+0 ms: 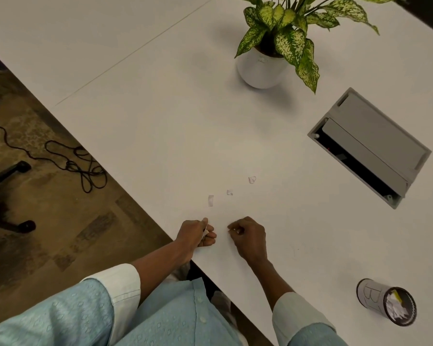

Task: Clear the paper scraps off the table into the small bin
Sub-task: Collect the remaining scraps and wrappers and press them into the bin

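Both hands, left [194, 234] and right [248, 236], pinch paper bits, three scraps [210, 200] lying just beyond.

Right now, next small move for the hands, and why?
Probably reach the right hand forward to the nearest loose scrap. Three scraps still lie on the table, the left hand already pinches one, and the small bin stands off to the right.

The white tabletop [160, 121] carried three paper scraps [210, 200] near its front edge, a potted plant [260, 68] at the back, a small bin [385, 302] holding scraps, and a recessed grey hatch [370, 146].
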`<state>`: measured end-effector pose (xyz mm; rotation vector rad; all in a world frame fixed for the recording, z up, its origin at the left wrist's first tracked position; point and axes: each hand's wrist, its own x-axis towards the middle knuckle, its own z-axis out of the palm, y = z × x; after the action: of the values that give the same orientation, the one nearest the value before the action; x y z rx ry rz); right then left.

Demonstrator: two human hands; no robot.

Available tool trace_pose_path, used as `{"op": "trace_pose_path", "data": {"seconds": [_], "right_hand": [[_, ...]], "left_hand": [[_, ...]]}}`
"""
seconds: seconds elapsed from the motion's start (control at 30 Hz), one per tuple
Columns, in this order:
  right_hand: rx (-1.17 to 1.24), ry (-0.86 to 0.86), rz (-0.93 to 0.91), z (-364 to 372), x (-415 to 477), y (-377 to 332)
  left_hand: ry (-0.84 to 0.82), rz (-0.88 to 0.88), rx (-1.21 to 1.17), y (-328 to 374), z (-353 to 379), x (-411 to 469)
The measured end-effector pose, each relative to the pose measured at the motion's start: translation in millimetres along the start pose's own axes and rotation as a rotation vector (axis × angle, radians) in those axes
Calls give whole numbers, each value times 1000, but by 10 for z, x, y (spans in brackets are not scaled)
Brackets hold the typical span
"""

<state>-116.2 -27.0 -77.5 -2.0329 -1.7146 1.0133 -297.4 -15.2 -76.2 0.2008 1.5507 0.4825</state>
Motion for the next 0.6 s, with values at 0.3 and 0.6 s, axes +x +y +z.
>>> {"op": "trace_pose_path", "data": {"seconds": [0.3,0.6], "right_hand": [[149,38,-166,-275,-292,-260],[412,465,232,-484,-664,-85]], "left_hand": [[-167,-78,-155,-3,323,-179],[-237,58,-120,9,835,-446]]}}
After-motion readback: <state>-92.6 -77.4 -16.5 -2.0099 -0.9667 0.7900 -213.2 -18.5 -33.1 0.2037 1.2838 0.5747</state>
